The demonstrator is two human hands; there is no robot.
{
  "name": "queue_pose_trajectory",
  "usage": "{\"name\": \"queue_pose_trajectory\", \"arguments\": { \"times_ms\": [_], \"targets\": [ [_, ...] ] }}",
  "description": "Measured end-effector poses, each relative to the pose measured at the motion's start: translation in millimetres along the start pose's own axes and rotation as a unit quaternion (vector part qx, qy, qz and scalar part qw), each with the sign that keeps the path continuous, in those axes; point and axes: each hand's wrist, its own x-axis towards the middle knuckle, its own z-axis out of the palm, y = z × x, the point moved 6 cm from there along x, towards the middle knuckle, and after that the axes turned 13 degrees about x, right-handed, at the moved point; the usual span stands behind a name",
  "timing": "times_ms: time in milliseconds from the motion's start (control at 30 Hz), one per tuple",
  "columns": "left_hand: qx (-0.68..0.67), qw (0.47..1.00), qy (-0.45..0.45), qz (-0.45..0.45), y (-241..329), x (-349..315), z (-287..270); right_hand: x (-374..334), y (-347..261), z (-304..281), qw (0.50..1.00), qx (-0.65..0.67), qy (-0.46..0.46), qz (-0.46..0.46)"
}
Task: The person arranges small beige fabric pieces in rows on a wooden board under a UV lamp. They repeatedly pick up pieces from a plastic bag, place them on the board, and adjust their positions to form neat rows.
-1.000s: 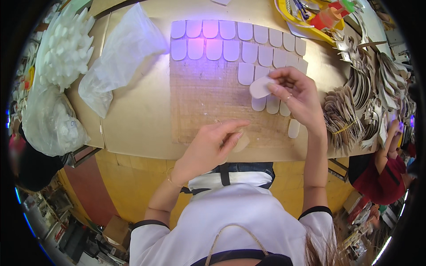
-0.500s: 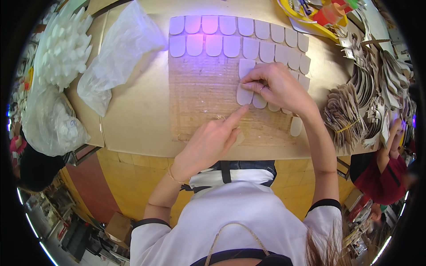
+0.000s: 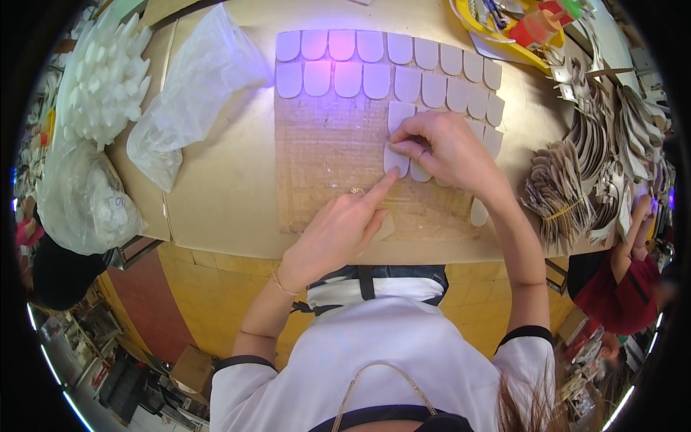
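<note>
A brown cardboard sheet (image 3: pixel 324 165) lies before me with rows of flat, pale pieces (image 3: pixel 371 46), each straight at one end and rounded at the other. My right hand (image 3: pixel 450 151) pinches the straight end of one such piece (image 3: pixel 395 163), which rests on the sheet below another piece (image 3: pixel 401 115). With its index finger stretched out, my left hand (image 3: pixel 345 219) touches the rounded end of the pinched piece. The other left fingers are partly curled, the thumb apart. Under the left hand a loose pale piece (image 3: pixel 386 227) shows in part. My right hand covers several pieces.
Clear plastic bags (image 3: pixel 198 93) lie at the left, beside a bag of white pointed pieces (image 3: pixel 104 86). Banded grey-brown bundles (image 3: pixel 558 191) are stacked at the right. A yellow tray (image 3: pixel 497 32) with bottles stands far right. Other people work at both sides.
The cardboard sheet with its pieces has slid slightly toward me. My right hand has come down a little, and my left index fingertip now lies on the pinched piece.
</note>
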Motion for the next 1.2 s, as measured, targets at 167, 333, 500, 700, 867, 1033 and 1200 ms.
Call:
{"name": "queue_pose_trajectory", "arguments": {
  "times_ms": [167, 333, 500, 700, 867, 1033, 1200],
  "targets": [
    [0.002, 1.000, -0.016, -0.004, -1, 2, 0, -8, -11, 3, 0.985, -0.129, 0.093, -0.072],
    [-0.132, 0.989, 0.065, -0.003, -2, 1, -16, -21, -13, -5, 0.962, -0.180, 0.199, -0.045],
    [-0.297, 0.903, 0.300, -0.074, -13, -15, -41, -39, -10, 13, 0.934, 0.325, 0.084, 0.124],
    [-0.139, 0.930, 0.340, -0.019, -5, -17, -52, -37, -36, 23, 0.867, 0.483, 0.079, 0.092],
    [0.009, 0.931, 0.362, 0.049, 7, -22, -44, -36, -37, 18, 0.873, 0.458, 0.140, 0.090],
    [-0.115, 0.942, 0.315, -0.034, -14, -14, -32, -32, -42, 15, 0.936, 0.330, 0.107, 0.060],
    [-0.281, 0.922, 0.240, -0.115, -24, -1, -27, -7, -33, -7, 0.988, 0.132, 0.085, -0.010]
  ]
}}
